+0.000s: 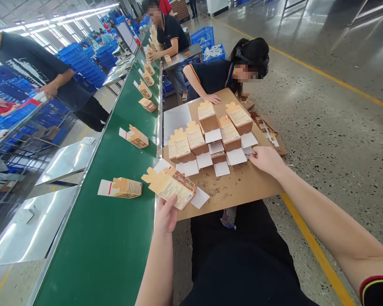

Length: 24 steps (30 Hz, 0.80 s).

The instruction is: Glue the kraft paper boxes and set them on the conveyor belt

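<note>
My left hand [166,214] grips a folded tan carton [174,187] with open flaps, held over the edge between the green conveyor belt [115,238] and the cardboard sheet [239,187] on my lap. My right hand [265,159] reaches to the right side of a cluster of several upright tan cartons [207,136] standing on that sheet; its fingers are curled at a white flap, and what they pinch is hidden.
More cartons [124,188] lie spaced along the belt, one [135,137] farther up. A co-worker [230,72] leans over the far end of the cardboard with a hand on it. Other people stand along the line. Blue crates [207,38] sit behind. A yellow floor line [319,255] runs on the right.
</note>
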Each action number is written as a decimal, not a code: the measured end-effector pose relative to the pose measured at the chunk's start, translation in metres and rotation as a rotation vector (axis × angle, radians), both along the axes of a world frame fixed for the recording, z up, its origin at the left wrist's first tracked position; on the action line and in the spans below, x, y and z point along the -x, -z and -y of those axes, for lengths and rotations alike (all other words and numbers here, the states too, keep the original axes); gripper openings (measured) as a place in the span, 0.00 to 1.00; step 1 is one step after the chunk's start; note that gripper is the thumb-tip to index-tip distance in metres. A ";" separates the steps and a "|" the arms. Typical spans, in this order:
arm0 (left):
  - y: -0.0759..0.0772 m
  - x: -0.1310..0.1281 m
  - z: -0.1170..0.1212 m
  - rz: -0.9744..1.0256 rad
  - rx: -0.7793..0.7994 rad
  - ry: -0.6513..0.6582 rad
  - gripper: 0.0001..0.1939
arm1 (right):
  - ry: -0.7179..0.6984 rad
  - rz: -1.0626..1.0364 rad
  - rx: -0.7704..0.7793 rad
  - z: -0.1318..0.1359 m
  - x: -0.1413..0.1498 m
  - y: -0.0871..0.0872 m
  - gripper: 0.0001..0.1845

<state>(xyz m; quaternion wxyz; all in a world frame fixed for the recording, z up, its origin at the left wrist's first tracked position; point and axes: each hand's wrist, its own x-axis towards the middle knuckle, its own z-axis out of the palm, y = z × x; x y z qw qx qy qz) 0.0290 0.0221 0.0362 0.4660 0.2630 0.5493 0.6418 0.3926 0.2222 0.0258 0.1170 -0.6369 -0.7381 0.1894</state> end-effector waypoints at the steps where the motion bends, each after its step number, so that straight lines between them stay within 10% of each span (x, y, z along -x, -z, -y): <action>1: 0.011 0.001 0.006 -0.002 0.033 -0.015 0.42 | 0.008 -0.009 0.004 0.000 -0.002 -0.002 0.17; 9: 0.056 0.009 0.011 -0.099 0.128 -0.025 0.39 | 0.148 -0.292 -0.286 0.058 -0.038 0.001 0.19; 16: 0.056 0.000 0.006 -0.162 0.145 -0.042 0.39 | -0.330 -0.561 -0.217 0.168 0.064 0.043 0.16; 24: 0.044 -0.013 0.005 -0.176 0.112 -0.066 0.40 | -0.523 -0.388 -0.205 0.185 0.119 0.077 0.17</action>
